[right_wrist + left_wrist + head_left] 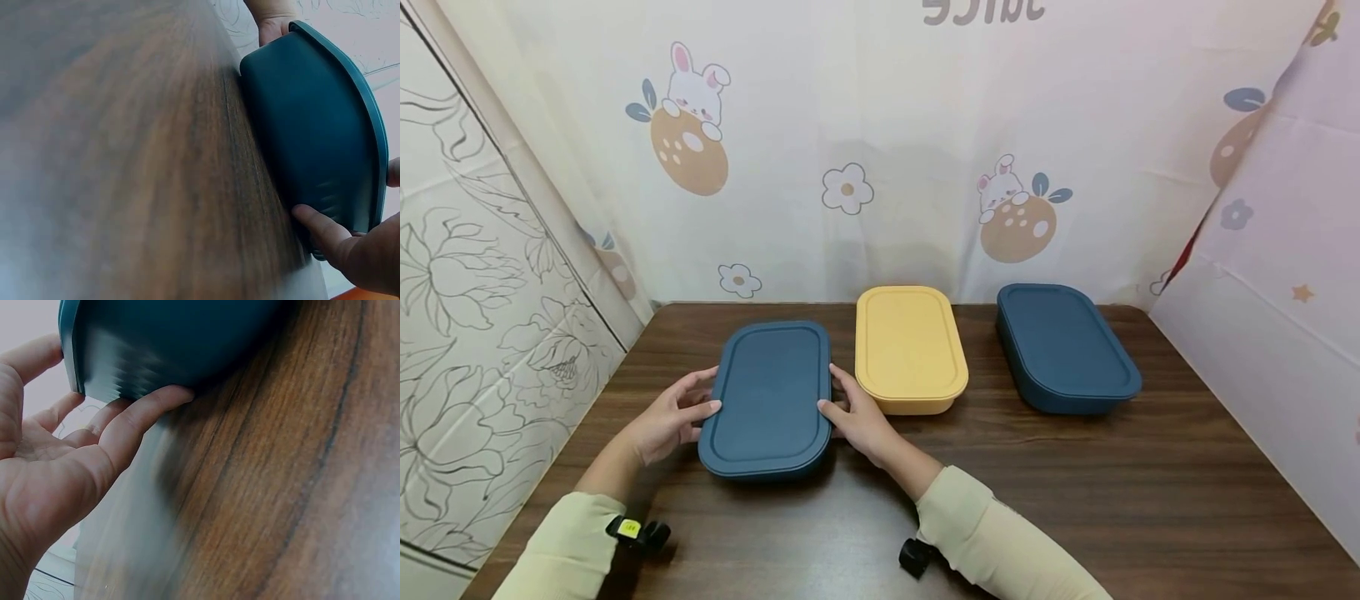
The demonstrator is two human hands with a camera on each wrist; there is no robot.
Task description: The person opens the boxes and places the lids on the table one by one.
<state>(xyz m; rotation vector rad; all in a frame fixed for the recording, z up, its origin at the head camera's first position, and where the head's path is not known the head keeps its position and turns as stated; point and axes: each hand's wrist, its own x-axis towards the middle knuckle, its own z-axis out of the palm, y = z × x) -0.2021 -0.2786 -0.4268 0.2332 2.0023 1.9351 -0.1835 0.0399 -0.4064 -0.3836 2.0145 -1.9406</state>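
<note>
A dark blue lidded box [771, 396] lies flat on the brown wooden table [1075, 483], left of centre. My left hand [696, 402] holds its left side, thumb at the lid rim and fingers against the wall. My right hand [844, 402] holds the right side the same way. In the left wrist view the left hand [75, 444] has its fingers under the box's [175, 337] lower edge. The right wrist view shows the right hand [350, 250] clasping the box [306, 125], with the left hand [272, 15] at its far end.
A yellow lidded box [910, 346] stands just right of the held one, close to my right hand. A second dark blue lidded box [1063, 346] sits further right. Printed cloth walls [850, 125] close in the table at the back and both sides.
</note>
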